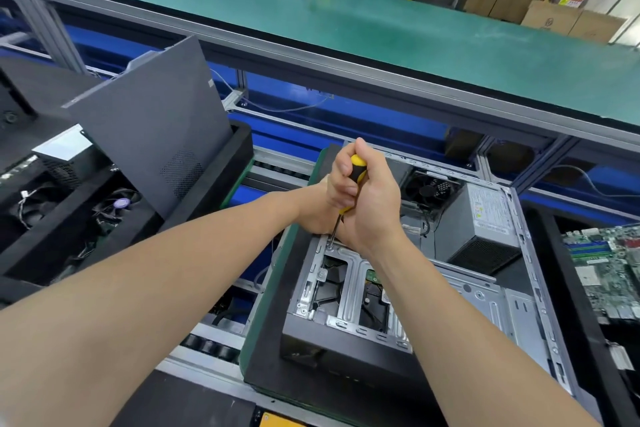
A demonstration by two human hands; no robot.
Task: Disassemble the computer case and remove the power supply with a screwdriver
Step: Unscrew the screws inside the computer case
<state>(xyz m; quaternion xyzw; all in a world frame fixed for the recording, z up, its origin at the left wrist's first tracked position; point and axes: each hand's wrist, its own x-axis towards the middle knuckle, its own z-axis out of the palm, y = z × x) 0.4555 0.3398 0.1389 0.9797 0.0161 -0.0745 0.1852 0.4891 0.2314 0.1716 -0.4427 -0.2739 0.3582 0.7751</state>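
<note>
Open computer case (pixel 485 305) lying on black pad (pixel 268 354); pad on roller conveyor (pixel 207 345).

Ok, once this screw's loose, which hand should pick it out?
Left, probably. The right hand is wrapped round the screwdriver handle, so it is busy. The left hand sits low beside the shaft, closest to the screw under the tip.

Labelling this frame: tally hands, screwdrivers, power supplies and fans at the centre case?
Hands: 2, left hand and right hand
Screwdriver: 1
Power supply: 1
Fan: 1
Total: 5
</note>
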